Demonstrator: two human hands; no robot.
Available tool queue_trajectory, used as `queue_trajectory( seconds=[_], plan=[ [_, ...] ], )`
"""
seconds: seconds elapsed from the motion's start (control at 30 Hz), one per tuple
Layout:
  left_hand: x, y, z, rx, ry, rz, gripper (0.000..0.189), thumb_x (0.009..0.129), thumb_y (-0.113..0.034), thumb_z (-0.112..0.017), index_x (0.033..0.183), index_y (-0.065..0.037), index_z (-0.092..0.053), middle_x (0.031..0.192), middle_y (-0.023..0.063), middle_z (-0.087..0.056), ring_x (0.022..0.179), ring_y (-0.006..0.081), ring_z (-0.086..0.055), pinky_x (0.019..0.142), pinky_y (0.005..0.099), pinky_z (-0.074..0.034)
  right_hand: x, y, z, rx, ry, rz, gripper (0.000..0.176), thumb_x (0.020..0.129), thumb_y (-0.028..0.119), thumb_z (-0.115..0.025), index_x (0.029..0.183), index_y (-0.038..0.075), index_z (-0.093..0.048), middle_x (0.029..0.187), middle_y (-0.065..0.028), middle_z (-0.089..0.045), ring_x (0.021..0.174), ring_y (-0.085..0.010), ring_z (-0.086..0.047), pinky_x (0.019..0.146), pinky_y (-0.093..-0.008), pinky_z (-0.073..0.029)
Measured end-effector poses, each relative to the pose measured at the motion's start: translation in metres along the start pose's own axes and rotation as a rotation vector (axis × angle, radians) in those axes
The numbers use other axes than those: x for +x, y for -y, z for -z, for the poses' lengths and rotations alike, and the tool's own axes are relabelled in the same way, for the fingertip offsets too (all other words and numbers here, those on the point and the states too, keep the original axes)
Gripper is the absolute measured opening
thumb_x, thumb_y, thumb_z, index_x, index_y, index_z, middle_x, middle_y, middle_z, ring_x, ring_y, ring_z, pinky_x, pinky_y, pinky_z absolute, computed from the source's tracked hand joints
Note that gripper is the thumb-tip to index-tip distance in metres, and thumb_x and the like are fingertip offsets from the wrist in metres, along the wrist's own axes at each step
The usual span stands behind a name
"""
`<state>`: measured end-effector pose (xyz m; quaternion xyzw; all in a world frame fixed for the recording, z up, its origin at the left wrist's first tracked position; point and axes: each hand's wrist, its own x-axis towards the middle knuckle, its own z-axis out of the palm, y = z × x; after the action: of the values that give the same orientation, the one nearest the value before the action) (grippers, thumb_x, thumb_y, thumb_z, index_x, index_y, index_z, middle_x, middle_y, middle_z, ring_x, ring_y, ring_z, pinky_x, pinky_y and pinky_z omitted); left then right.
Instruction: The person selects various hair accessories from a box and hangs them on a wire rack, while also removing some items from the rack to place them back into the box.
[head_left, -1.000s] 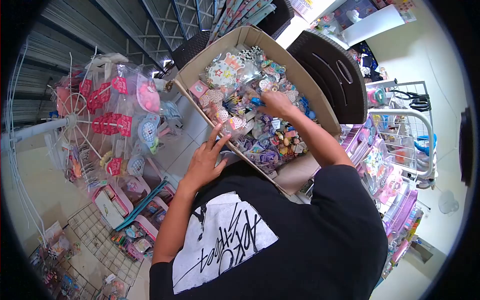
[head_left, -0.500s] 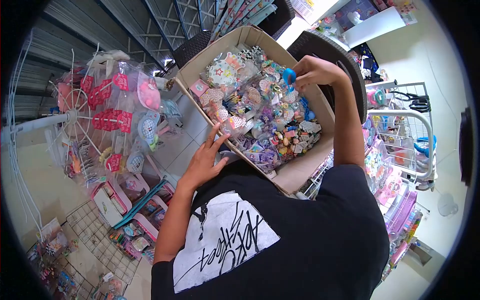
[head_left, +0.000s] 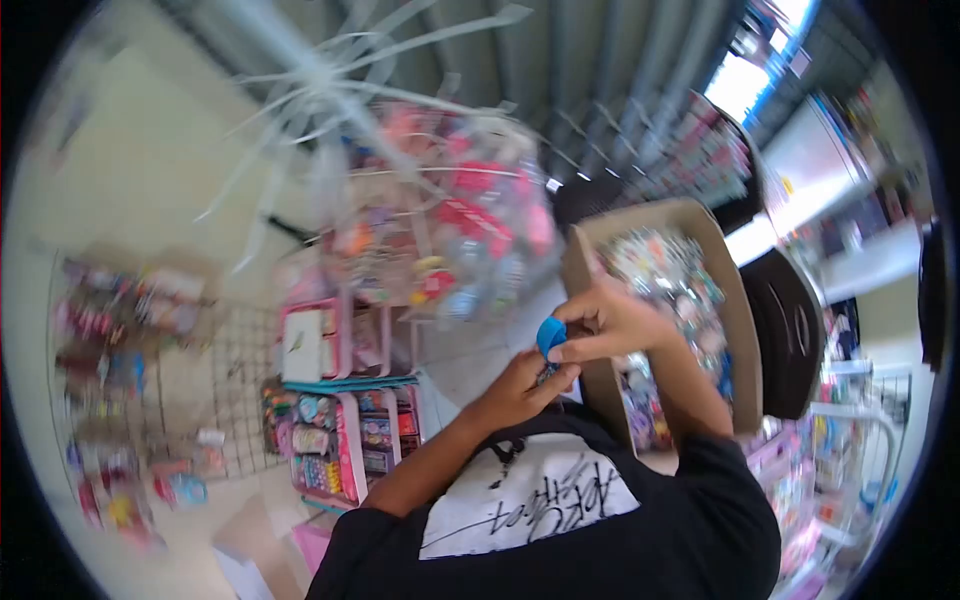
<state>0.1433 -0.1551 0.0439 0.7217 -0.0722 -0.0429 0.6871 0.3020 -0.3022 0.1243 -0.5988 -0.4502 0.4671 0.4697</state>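
Observation:
A small blue loop-shaped item (head_left: 550, 336) is pinched by my right hand (head_left: 615, 325), in front of my chest and just left of the cardboard box (head_left: 745, 350). Right below it, my left hand (head_left: 520, 388) has its fingers closed round the item's lower part, where a bit of blue shows. Motion blur hides the item's exact kind. Many small packaged trinkets (head_left: 665, 270) fill the box, partly covered by my right forearm.
To the left hangs a rotating rack of bagged goods (head_left: 470, 210). Beneath it stands a pink-sided shelf (head_left: 350, 440) with small wares. Dark woven chairs (head_left: 785, 330) flank the box on the right, and a white wire rack (head_left: 860, 420) stands beyond.
My right hand has brought the blue item from above the box leftward to my body. My left hand has left the box's edge and closed on it. The view has swung left.

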Motion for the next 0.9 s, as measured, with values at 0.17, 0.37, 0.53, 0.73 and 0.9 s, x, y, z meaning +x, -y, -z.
queue_trajectory(
  seconds=[0.17, 0.37, 0.53, 0.73, 0.9],
  plan=[
    [-0.082, 0.024, 0.047, -0.257, -0.413, 0.098, 0.023, 0.105, -0.018, -0.046, 0.092, -0.005, -0.060, 0.077, 0.0029, -0.057, 0.069, 0.0109, -0.052, 0.063, 0.0281, -0.044, 0.099, -0.016, -0.090, -0.178, -0.119, 0.283, 0.032, 0.087, 0.025, -0.075, 0.108, 0.002, -0.072, 0.092, -0.0040, -0.066, 0.088, -0.0124, -0.059, 0.076, -0.0266, -0.044],
    [-0.223, 0.082, 0.082, -0.193, -0.841, 0.184, 0.039, 0.103, -0.036, -0.054, 0.083, -0.002, -0.057, 0.067, 0.0024, -0.056, 0.057, 0.0114, -0.053, 0.054, 0.0284, -0.043, 0.185, -0.057, -0.234, 0.041, 0.151, 0.284, 0.032, 0.093, 0.026, -0.069, 0.113, 0.001, -0.069, 0.090, -0.0041, -0.066, 0.079, -0.0158, -0.063, 0.073, -0.0271, -0.048],
    [-0.327, 0.048, 0.084, -0.038, -1.080, 0.308, 0.025, 0.101, -0.026, -0.058, 0.105, -0.001, -0.058, 0.078, 0.0050, -0.060, 0.064, 0.0124, -0.058, 0.058, 0.0285, -0.048, 0.238, -0.052, -0.347, 0.441, 0.422, -0.079, 0.029, 0.095, 0.024, -0.068, 0.105, -0.003, -0.068, 0.080, -0.0054, -0.066, 0.063, -0.0151, -0.064, 0.056, -0.0324, -0.054],
    [-0.430, 0.042, 0.072, 0.032, -1.454, 0.162, 0.048, 0.095, -0.019, -0.068, 0.135, -0.003, -0.047, 0.115, 0.0084, -0.059, 0.101, 0.0167, -0.060, 0.082, 0.0308, -0.051, 0.280, -0.006, -0.448, 0.326, 0.501, 0.165, 0.027, 0.096, 0.026, -0.067, 0.098, -0.001, -0.069, 0.078, 0.0028, -0.063, 0.072, -0.0032, -0.055, 0.064, -0.0220, -0.045],
    [-0.483, 0.038, 0.053, 0.094, -1.784, 0.060, 0.066, 0.092, -0.012, -0.071, 0.147, -0.005, -0.034, 0.138, 0.0153, -0.049, 0.122, 0.0263, -0.052, 0.104, 0.0392, -0.043, 0.332, 0.062, -0.489, 0.308, 0.384, 0.441, 0.028, 0.094, 0.020, -0.070, 0.113, 0.000, -0.067, 0.086, -0.0003, -0.066, 0.075, -0.0053, -0.057, 0.068, -0.0230, -0.047]
  ],
)
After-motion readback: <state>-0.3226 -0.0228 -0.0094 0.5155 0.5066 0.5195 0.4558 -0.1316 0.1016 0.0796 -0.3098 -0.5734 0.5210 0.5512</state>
